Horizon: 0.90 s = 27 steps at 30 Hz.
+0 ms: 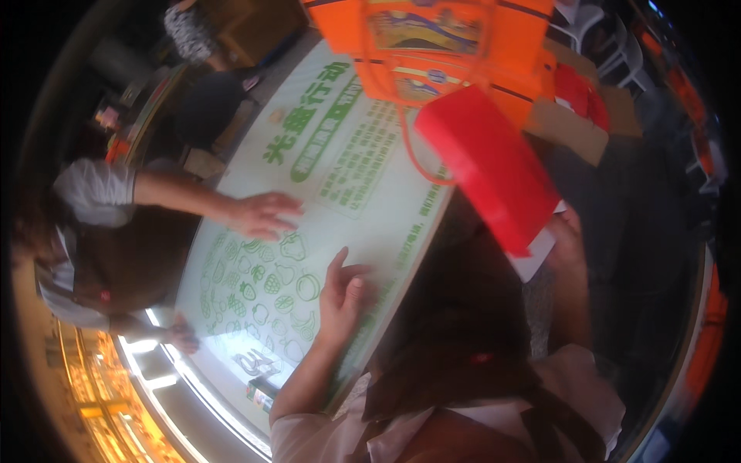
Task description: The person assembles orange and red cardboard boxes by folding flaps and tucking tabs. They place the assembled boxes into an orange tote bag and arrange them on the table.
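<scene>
My right hand (567, 234) is closed on the lower end of a long red box-shaped packet (486, 158), tilted up and away to the left. A white flap or sheet (534, 258) shows at its lower end by my fingers; I cannot tell if it is part of the packet. Over the near edge of the white table (340, 220), my left hand (341, 299) holds nothing, fingers apart and slightly blurred. The packet's upper end overlaps the orange gift bags (432, 54) with a cord handle (413, 154) at the table's far end.
Across the table, a co-worker in a brown apron reaches one hand (266, 214) over the green-printed top; the other hand (181, 336) rests at its edge. A cardboard box (571, 127) with red items stands far right, near white chairs (617, 50). A lit display case (100, 386) is lower left.
</scene>
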{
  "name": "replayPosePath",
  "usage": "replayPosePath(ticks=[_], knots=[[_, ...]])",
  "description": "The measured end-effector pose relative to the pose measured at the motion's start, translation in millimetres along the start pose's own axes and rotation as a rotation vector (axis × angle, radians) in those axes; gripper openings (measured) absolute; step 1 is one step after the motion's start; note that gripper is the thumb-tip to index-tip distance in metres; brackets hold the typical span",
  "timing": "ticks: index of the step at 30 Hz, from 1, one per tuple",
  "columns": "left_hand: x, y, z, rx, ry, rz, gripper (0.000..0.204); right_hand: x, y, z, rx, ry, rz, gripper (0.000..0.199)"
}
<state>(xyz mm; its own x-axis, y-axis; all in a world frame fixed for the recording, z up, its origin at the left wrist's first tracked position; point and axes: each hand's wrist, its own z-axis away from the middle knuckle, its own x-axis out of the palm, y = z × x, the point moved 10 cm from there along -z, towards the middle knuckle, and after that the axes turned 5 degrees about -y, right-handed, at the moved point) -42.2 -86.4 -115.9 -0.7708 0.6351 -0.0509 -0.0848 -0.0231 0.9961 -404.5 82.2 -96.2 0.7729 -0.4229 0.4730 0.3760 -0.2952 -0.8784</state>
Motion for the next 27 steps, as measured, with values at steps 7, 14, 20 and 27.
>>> replayPosePath(ticks=[7,14,20,27], knots=[[22,3,-31,-0.150,-0.047,-0.177,0.056,-138,-33,27,-0.112,0.400,0.023,0.032],[102,32,-109,0.052,-0.122,-0.618,0.039,-246,1,17,-0.080,0.534,0.019,0.027],[145,50,-166,0.428,-0.026,-1.029,0.017,-309,36,-11,0.039,0.640,0.121,0.025],[170,57,-170,0.366,0.011,-1.068,0.018,-343,25,-66,-0.047,0.599,0.289,0.027]])
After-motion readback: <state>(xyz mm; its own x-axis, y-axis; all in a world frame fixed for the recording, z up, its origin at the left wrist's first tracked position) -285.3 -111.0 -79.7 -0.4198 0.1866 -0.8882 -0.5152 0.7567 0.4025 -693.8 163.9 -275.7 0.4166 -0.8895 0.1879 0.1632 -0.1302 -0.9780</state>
